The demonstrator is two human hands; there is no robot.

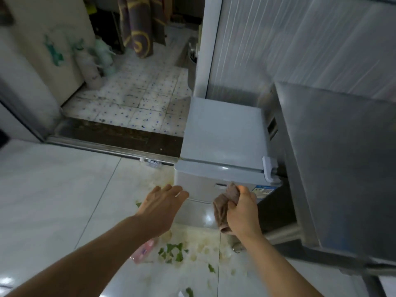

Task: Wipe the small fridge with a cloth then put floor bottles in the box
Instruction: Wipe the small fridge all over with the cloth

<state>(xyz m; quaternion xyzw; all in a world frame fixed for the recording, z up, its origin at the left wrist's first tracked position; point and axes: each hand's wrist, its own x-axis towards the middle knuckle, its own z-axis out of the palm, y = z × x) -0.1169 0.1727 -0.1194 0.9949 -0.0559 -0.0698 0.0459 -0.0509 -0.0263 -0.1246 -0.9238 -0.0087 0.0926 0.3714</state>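
Note:
The small grey fridge [222, 133] stands on the floor at centre right, seen from above. My right hand [243, 207] is closed on a brown cloth [224, 205] and holds it against the fridge's front, just below the top edge. My left hand [161, 201] hovers open beside the fridge's front left corner, fingers together, holding nothing. A pink plastic bottle [142, 250] lies on the floor under my left forearm, partly hidden. Another clear bottle [151, 162] lies by the door sill. No box is in view.
A tall steel cabinet [334, 159] stands close on the fridge's right. Green leaf scraps and pale peelings [177, 251] litter the white floor tiles in front of the fridge. Beyond a dark sill lies a speckled tiled floor with pale bottles [92, 69] against the left wall.

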